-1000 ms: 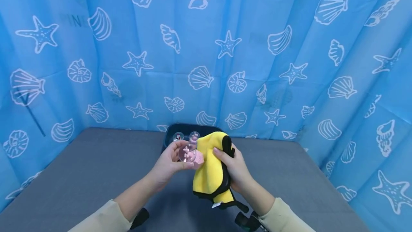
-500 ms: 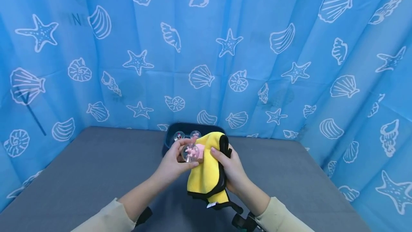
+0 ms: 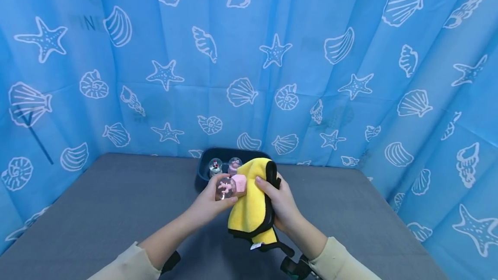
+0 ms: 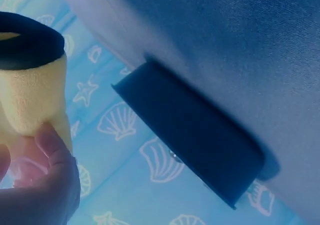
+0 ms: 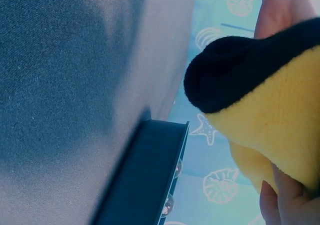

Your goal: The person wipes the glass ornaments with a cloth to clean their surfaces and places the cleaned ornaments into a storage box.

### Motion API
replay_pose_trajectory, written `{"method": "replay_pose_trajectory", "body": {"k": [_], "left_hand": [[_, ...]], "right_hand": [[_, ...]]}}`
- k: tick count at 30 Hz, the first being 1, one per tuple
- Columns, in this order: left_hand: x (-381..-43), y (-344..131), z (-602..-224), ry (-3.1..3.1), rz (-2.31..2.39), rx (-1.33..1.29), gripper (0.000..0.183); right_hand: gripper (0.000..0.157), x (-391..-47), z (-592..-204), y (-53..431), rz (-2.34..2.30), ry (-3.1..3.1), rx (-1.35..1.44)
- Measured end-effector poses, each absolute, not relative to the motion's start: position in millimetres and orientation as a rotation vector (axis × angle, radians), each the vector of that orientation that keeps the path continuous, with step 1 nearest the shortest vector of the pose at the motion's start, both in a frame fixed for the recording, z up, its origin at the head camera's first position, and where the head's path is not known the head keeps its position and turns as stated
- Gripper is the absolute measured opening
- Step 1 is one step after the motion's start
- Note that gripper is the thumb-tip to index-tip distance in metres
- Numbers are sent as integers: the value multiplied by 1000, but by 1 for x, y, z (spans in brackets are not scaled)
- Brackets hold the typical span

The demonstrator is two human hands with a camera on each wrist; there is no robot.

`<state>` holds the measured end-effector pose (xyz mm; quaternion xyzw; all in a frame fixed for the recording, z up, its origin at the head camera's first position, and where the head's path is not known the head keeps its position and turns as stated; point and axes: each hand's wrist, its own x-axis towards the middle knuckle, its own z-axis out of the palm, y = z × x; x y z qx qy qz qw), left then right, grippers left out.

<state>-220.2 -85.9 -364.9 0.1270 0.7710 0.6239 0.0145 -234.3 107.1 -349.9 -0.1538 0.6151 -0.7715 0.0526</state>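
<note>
A small snow globe (image 3: 226,188) with a clear ball and a pink base is held in my left hand (image 3: 208,202), ball toward the left and base toward the cloth. My right hand (image 3: 283,204) grips a folded yellow cloth (image 3: 250,204) with black edging, its thumb on the front. The cloth lies against the globe's pink base. In the left wrist view my left fingers (image 4: 52,147) show beside the cloth, and the globe is mostly hidden. The right wrist view shows the cloth (image 5: 275,105) covering much of my right hand.
Behind the hands a dark blue bin (image 3: 202,172) stands on the grey table (image 3: 136,211). Inside are a clear snow globe (image 3: 215,166) and a pink one (image 3: 234,165). A blue shell-print curtain (image 3: 249,68) hangs behind the table.
The snow globe has turned in my left hand, so its pink base now shows more plainly at the upper right. The cloth has shifted slightly left and stays in my right hand.
</note>
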Motion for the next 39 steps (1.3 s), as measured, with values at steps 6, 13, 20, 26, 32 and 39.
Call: {"method": "replay_pose_trajectory", "body": {"k": [6,13,20,26,32,39], "left_hand": [[-217,-87,-364,2430,1885,384,64],[-215,-83,-358,2416,1958,363,52],[-216,-81,-351,2410,2148,350,48],[-216,-81,-338,2452,2204,378,42],[-216,-74,-325,2505,2257,396,37],[-209,-70,-322,2502,2253,375,33]], "right_hand": [[24,-234,-349,106,-2342,1877,-464],[26,-232,-343,104,-2338,1931,-456],[28,-231,-329,100,-2332,2065,-549],[25,-232,-316,94,-2299,2256,-686],[23,-231,-308,85,-2226,2249,-761],[22,-227,-311,79,-2101,2308,-858]]}}
